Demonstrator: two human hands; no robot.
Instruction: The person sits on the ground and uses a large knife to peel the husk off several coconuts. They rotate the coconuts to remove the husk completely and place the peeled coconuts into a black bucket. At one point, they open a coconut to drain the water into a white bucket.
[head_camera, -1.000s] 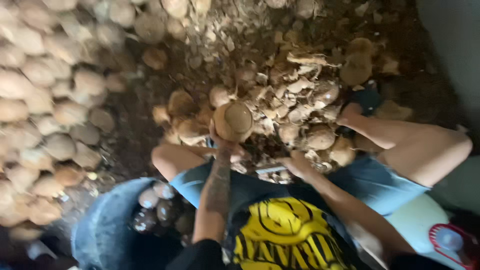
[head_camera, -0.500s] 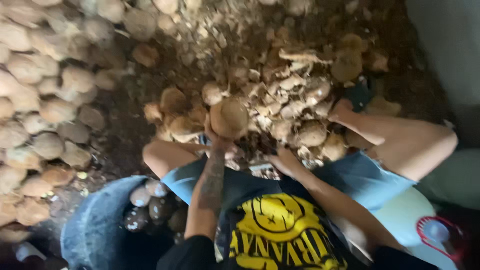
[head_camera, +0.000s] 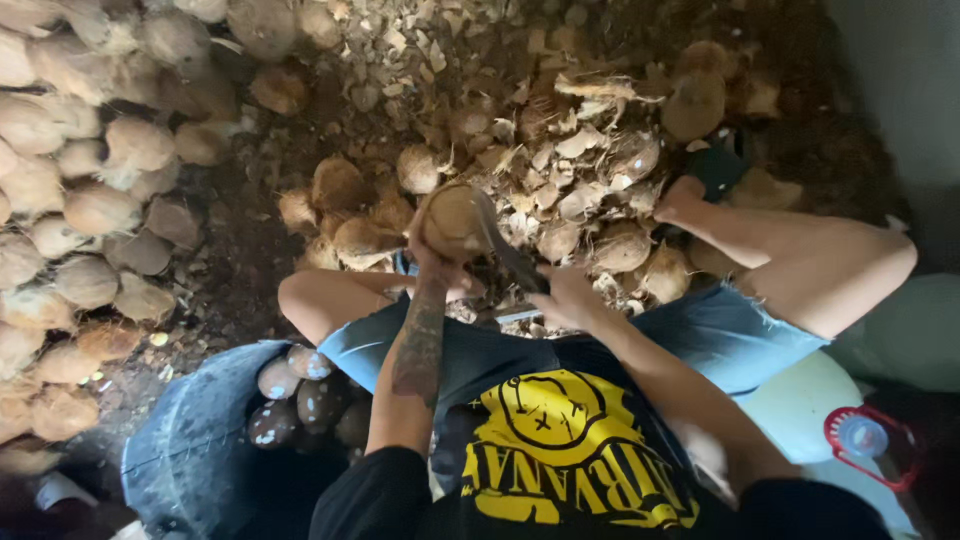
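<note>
My left hand (head_camera: 432, 258) holds a brown husked coconut (head_camera: 452, 218) up in front of my knees. My right hand (head_camera: 566, 297) grips the handle of a dark curved knife (head_camera: 503, 245), whose blade lies against the right side of the coconut. I sit with bare legs apart, in blue denim shorts and a black shirt with a yellow print. Between my feet lies a heap of husk pieces (head_camera: 560, 170) and coconuts.
A big pile of pale coconuts (head_camera: 80, 210) fills the left side. A dark bucket (head_camera: 190, 440) by my left thigh holds several peeled coconuts (head_camera: 300, 395). A red-rimmed container (head_camera: 862, 438) sits at lower right on a pale seat (head_camera: 800, 400). My right foot (head_camera: 690, 195) rests among husks.
The knife blade has come up against the coconut's right side; earlier my right hand was lower near my lap. The coconut has stayed about where it was.
</note>
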